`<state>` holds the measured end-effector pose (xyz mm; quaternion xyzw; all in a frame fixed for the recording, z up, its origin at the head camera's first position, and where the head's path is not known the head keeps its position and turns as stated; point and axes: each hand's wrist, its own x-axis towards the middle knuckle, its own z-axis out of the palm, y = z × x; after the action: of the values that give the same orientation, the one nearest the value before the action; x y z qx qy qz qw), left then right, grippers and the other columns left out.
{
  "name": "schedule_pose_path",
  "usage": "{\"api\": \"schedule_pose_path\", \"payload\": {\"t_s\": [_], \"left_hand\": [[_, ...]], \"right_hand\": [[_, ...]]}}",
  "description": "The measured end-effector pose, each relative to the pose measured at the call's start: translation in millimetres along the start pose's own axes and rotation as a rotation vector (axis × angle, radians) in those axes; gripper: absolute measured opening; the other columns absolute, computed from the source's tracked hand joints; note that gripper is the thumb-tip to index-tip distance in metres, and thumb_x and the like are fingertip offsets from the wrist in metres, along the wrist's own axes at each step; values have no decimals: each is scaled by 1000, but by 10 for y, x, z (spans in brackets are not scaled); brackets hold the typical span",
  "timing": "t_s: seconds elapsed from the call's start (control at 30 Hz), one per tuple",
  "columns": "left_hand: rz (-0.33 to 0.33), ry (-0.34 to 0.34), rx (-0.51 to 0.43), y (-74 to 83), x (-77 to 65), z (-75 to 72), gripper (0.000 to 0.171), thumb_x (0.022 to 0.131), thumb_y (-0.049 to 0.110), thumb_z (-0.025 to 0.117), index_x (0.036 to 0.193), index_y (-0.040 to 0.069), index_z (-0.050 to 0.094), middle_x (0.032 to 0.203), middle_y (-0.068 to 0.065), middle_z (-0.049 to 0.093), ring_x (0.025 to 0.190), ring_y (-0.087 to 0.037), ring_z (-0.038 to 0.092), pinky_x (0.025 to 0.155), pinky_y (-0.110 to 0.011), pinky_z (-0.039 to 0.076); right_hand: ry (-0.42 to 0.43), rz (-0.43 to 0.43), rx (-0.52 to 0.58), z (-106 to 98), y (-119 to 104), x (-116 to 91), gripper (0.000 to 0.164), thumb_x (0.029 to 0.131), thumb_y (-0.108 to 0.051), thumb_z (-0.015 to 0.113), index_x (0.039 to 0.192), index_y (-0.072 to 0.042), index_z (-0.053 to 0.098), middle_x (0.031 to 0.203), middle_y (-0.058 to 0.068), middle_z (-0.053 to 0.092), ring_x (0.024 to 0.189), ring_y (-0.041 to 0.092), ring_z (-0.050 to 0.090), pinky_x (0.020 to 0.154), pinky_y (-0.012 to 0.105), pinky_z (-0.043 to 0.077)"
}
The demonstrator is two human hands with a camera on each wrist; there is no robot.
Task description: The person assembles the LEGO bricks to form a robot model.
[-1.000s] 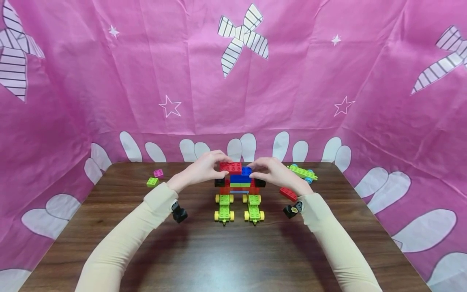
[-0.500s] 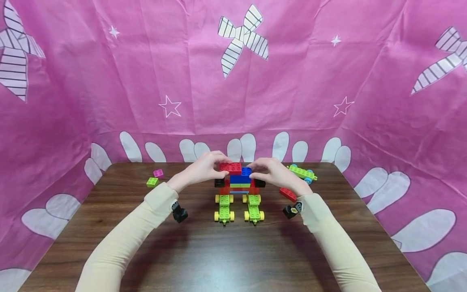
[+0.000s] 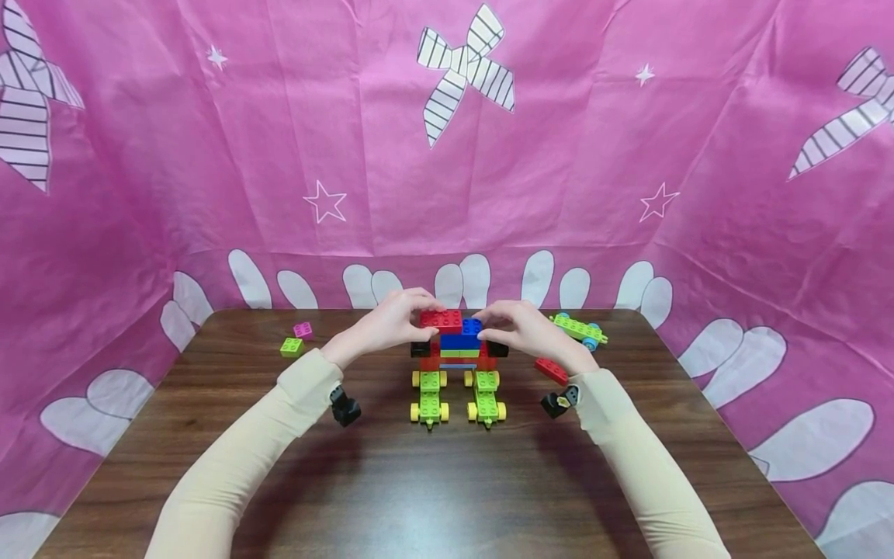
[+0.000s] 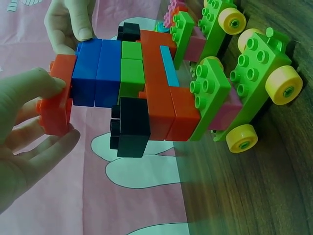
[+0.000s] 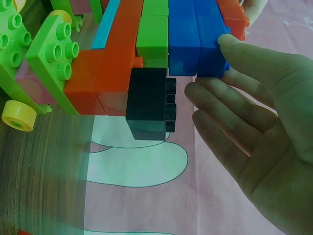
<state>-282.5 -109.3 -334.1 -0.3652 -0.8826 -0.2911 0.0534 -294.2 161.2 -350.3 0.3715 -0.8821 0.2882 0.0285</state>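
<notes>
A figure built of toy building bricks stands mid-table, on two lime wheeled bases [image 3: 429,411] with yellow wheels. Above these come orange-red bricks [image 4: 159,73], a light-blue strip [image 4: 169,66], lime bricks [image 5: 152,41] and blue bricks [image 5: 210,44]. A black brick [image 4: 133,127] juts out at either side. My left hand [image 3: 391,322] holds a long red brick [image 4: 57,105] at the top, thumb on one face and fingers round the other. That brick overhangs the blue ones to the left. My right hand [image 3: 522,326] pinches the upper blue brick from the right side.
On the wooden table [image 3: 447,497], a loose red brick [image 3: 552,370] lies beneath the right wrist. Behind it rests a lime wheeled base [image 3: 580,329] with blue wheels. Farther left lie a pink brick [image 3: 303,331] and a lime brick [image 3: 291,347]. Pink cloth [image 3: 447,210] hangs around the table.
</notes>
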Motion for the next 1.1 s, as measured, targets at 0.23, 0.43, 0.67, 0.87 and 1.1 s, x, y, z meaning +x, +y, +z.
{"api": "schedule_pose_path", "payload": {"t_s": [0.23, 0.43, 0.67, 0.87, 1.1], "left_hand": [[29, -17, 54, 34, 19, -47, 37, 82, 20, 69, 118, 12, 66, 109, -4, 64, 79, -12, 57, 68, -20, 52], [34, -25, 85, 51, 21, -56, 37, 82, 20, 68, 118, 12, 66, 108, -5, 64, 74, -10, 56, 67, -19, 51], [12, -22, 88, 53, 5, -16, 36, 83, 20, 68, 118, 12, 65, 106, -5, 63, 72, -10, 54, 65, -19, 49], [4, -7, 97, 36, -30, 17, 37, 84, 23, 68, 119, 14, 64, 103, -2, 62, 80, -12, 53, 70, -23, 49], [3, 13, 46, 8, -33, 29, 38, 88, 36, 64, 120, 16, 63, 115, 0, 66, 106, -15, 59, 93, -35, 50]], "right_hand": [[-5, 4, -6, -16, -11, 10, 29, 87, -32, 65, 114, -21, 65, 103, -8, 69, 96, 6, 64, 85, 30, 54], [-4, 6, -6, -15, -29, 7, 29, 87, -32, 65, 114, -21, 65, 103, -8, 70, 95, 6, 65, 83, 29, 54], [-17, 24, 19, 4, -30, -10, 30, 86, -32, 66, 114, -21, 64, 103, -7, 70, 94, 6, 65, 83, 27, 55], [-5, 4, 16, 21, -19, -17, 30, 86, -32, 66, 113, -20, 65, 102, -5, 70, 94, 8, 66, 83, 30, 55], [11, -5, 24, 16, -28, -30, 29, 86, -32, 66, 113, -20, 65, 102, -5, 70, 94, 9, 66, 82, 32, 55]]}}
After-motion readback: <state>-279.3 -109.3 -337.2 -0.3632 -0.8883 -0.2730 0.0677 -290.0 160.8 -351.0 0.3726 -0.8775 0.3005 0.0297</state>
